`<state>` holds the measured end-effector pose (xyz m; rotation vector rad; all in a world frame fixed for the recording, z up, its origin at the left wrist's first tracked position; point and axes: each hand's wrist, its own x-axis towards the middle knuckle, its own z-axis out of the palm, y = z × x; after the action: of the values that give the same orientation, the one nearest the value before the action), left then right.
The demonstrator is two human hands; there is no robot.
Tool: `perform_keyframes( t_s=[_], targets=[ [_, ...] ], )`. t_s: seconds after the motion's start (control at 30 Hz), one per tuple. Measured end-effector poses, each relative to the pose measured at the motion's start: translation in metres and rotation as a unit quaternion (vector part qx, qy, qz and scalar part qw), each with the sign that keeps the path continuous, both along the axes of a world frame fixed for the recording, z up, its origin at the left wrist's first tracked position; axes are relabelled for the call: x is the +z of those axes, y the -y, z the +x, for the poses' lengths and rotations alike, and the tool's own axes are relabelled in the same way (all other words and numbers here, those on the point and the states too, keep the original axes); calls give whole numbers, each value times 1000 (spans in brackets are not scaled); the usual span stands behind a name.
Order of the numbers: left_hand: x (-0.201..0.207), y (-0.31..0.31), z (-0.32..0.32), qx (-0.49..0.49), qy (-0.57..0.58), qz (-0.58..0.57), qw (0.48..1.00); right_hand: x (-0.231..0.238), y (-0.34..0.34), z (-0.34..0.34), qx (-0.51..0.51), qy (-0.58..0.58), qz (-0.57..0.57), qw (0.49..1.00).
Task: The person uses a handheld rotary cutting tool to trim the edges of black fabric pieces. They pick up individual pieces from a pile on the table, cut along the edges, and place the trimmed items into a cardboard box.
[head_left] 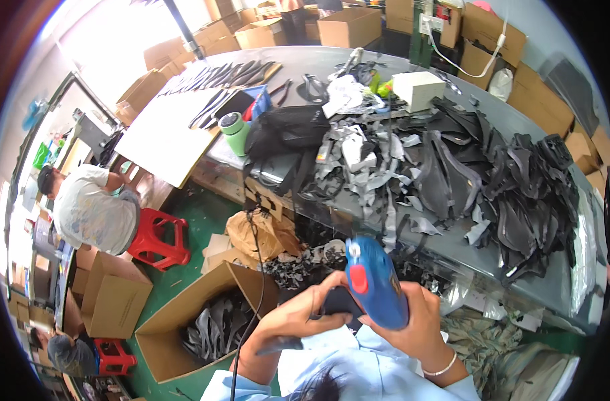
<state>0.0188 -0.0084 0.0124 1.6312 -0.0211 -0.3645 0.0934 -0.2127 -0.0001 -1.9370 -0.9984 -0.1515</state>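
Head view: the left hand [293,314] pinches a partly hidden dark piece [339,303]; the right hand [415,324] wraps around a blue, red-buttoned tool [383,289].

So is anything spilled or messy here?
Yes, the grey scraps lie in a tangled heap on the table, and more bits are strewn below its edge. That looks messy compared with the dark strips laid in a row.

The light blue shirt [378,366] has matching sleeves [462,389] that leave the forearms [254,357] partly bare. A thin, pale bracelet [441,370] encircles the wrist of the bare right hand [417,321].
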Motion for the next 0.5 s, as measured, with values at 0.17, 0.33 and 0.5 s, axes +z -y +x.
perform_keyframes(
  t_s=[0.17,0.33,0.5],
  targets=[
    [-27,32,7,24,-21,-178,983,9,-7,22,46,-253,16,966],
    [-80,41,2,16,-58,-440,896,-5,2,41,-62,-277,156,946],
    [-58,81,24,278,36,-312,908,-9,-7,29,-99,-261,172,945]
  ],
)
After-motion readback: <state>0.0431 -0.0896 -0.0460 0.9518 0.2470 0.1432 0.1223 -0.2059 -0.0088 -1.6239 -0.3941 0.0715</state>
